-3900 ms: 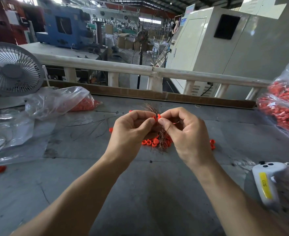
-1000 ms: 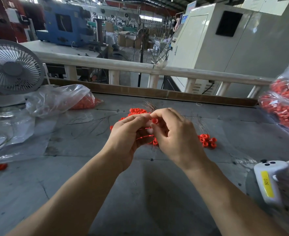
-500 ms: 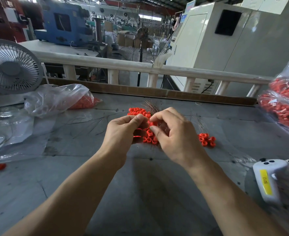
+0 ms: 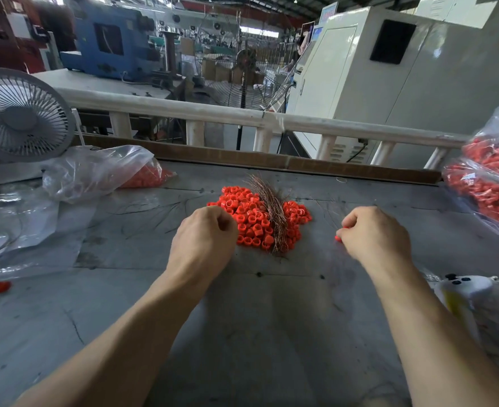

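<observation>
A scratched grey worktop (image 4: 257, 333) is stretching out nearest. On it the left hand (image 4: 204, 239) is curling beside the red ring pile (image 4: 251, 221); I cannot tell what its fingers hold. The right hand (image 4: 374, 233), well apart, is pinching a red ring (image 4: 337, 238). A copper wire bundle (image 4: 271, 210) is lying across the pile. Bags of rings (image 4: 492, 183) are flanking it, and a white railing (image 4: 301, 121) is closing the far edge.

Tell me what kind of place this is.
Most likely a factory floor: a blue machine and a big white machine cabinet stand behind the railing, and the workbench holds a pile of red plastic rings near a bag of red parts.
</observation>
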A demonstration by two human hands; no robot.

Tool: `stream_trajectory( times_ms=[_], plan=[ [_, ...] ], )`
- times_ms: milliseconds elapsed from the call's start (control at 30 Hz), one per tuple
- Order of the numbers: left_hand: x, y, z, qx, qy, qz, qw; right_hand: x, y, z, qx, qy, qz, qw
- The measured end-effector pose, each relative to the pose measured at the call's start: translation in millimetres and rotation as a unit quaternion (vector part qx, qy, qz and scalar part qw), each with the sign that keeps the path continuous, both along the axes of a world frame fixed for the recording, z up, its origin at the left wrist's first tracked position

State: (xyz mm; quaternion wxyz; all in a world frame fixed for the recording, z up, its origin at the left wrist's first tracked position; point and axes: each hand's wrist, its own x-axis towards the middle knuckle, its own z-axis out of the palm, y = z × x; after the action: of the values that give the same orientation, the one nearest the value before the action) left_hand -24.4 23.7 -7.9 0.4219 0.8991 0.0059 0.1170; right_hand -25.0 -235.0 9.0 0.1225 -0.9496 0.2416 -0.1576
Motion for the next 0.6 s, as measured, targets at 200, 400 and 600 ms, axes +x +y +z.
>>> stream_trajectory(
  times_ms=[200, 400, 600],
  plan=[
    [-0.8, 0.1, -1.9, 0.056, -0.013, -0.011, 0.998, -1.0, 4.0, 2.0, -0.029, -0.017, 0.041, 0.999],
    [3.0, -6.2, -8.1, 0.041, -0.023, -0.075, 0.996, -6.7, 35.3, 0.7, 0.099, -0.06, 0.269, 0.956],
    [-6.0, -21.9, -10.6, 0.087, -0.012, -0.149, 0.985, -6.1, 44.4, -4.5, 0.098, -0.082, 0.315, 0.941]
  ],
)
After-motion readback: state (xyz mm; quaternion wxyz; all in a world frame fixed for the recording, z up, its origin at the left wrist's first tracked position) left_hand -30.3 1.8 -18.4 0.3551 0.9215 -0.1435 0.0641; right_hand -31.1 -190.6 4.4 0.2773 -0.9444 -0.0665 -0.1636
